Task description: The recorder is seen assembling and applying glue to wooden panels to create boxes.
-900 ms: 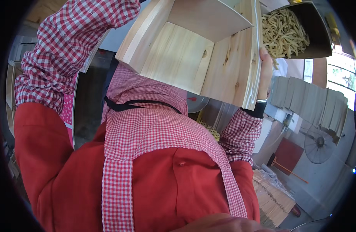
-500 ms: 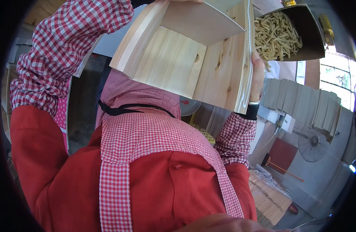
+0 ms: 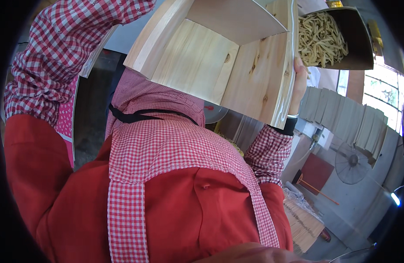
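Smooth, knotty wooden box [image 3: 254,65], glossy right edge [image 3: 290,83]; woven cloth apron [image 3: 167,144], matt cloth shirt [image 3: 180,210]

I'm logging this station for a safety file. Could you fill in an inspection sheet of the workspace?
Surface: pale blue-white flat top, partly hidden.
Job's things: open, knotty pale wooden box with a thin whitish divider.
Clutter: dark open box holding bunched pale curled strips; thin orange stick near a dark-red rectangular panel.
Hands: right hand grips the wooden box's right edge; left hand out of view.
Cables: none clearly made out.
Surroundings: round grey caged fan; row of grey flat sheets; bright barred window.
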Demonstrator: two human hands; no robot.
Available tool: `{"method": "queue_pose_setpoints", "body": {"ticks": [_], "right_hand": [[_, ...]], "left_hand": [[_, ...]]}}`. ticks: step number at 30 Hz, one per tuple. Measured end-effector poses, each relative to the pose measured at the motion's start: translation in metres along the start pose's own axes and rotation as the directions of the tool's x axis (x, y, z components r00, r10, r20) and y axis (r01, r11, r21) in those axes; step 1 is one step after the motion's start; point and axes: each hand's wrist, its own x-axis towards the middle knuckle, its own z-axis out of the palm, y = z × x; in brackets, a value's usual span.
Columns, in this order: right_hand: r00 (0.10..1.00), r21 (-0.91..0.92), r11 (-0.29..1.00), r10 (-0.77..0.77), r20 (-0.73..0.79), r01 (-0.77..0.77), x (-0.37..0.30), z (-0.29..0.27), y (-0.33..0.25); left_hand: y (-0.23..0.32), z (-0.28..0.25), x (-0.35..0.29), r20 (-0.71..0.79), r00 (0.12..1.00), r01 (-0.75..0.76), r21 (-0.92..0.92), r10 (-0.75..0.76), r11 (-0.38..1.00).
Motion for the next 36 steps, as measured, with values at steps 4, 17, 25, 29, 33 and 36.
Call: {"method": "queue_pose_setpoints", "body": {"ticks": [4,17,25,29,33,36], "right_hand": [[1.000,-0.069,0.998,0.001,0.007,-0.001,0.003,-0.007,0.008],[0.995,-0.134,0.986,-0.102,0.001,0.102,-0.002,-0.001,0.009],[0.994,0.502,0.865,0.035,-0.101,0.021,-0.007,-0.009,0.060],[0.951,0.420,0.899,0.016,-0.309,0.121,-0.027,-0.035,0.155],[0.945,0.278,0.957,0.018,-0.327,0.078,-0.021,-0.053,0.142],[0.944,0.171,0.984,0.010,-0.329,0.049,-0.008,-0.054,0.140]], "left_hand": [[0.002,-0.002,0.000,0.021,1.000,-0.012,0.039,0.011,0.999],[0.001,0.004,-0.004,-0.032,0.999,-0.011,-0.021,0.010,1.000],[-0.021,0.010,0.010,-0.239,0.967,-0.138,-0.776,-0.084,0.616],[-0.122,0.064,-0.011,0.070,0.958,0.003,-0.972,-0.277,-0.235],[-0.148,0.105,-0.020,0.062,0.957,0.038,-0.995,-0.285,-0.089],[-0.170,0.110,-0.007,0.035,0.957,0.057,-0.996,-0.289,0.070]]}}
